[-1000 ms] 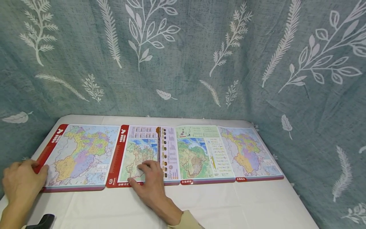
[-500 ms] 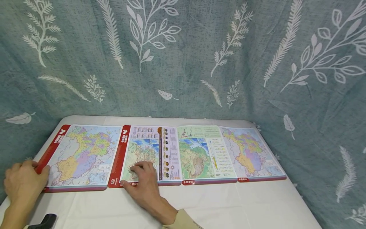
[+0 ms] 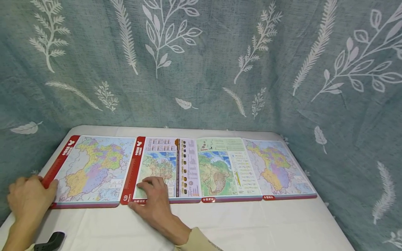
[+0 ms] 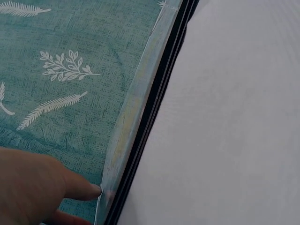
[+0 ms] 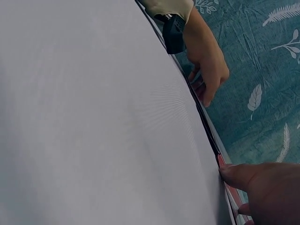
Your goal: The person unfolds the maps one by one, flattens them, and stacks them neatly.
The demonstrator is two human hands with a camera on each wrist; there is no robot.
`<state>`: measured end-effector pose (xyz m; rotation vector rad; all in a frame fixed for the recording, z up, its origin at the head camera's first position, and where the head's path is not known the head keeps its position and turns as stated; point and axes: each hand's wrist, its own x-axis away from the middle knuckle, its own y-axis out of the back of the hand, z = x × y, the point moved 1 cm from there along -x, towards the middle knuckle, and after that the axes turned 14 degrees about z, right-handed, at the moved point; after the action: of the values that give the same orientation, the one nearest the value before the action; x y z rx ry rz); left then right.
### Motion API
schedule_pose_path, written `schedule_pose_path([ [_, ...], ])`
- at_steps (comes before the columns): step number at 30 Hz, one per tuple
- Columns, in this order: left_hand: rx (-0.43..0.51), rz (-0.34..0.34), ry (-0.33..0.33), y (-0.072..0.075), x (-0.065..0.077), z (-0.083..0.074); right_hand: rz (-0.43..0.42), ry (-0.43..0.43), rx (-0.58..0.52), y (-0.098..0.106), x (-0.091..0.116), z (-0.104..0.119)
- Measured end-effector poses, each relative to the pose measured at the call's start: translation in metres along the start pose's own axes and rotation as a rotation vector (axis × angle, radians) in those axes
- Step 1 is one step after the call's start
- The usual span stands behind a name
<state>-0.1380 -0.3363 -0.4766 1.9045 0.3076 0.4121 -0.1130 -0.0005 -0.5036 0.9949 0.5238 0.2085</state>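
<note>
Left hand (image 3: 29,197) at the near left corner of a flat, red-margined rectangular sheet with a pastel map (image 3: 94,167); whether it pinches, cannot tell. Right hand (image 3: 155,200), thumb spread from loosely bent fingers, touches the near edge of a red-and-lilac map sheet (image 3: 157,167) just right, both sheets on a white cloth-covered table (image 3: 245,226).

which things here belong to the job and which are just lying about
Likely job things:
leftmost map, at the left hand
second map, at the right hand
third map and fourth map, same row, untouched

Apparently just around:
white tablecloth
patterned curtain
black wrist device
</note>
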Motion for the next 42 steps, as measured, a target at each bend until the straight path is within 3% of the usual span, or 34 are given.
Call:
schedule_pose_path([
  [6,0.037,-0.001,-0.024,-0.002,-0.001,0.002,0.006,0.007,0.0,-0.005,-0.003,0.003],
  [27,0.039,-0.005,-0.009,-0.002,-0.003,0.001,0.048,0.027,0.025,-0.016,-0.018,0.023],
  [34,0.104,-0.037,-0.002,0.0,0.0,-0.002,0.059,0.018,0.004,-0.014,-0.018,0.021],
  [42,0.112,-0.029,0.009,-0.001,0.0,-0.001,0.037,0.127,-0.039,-0.012,-0.019,0.021],
])
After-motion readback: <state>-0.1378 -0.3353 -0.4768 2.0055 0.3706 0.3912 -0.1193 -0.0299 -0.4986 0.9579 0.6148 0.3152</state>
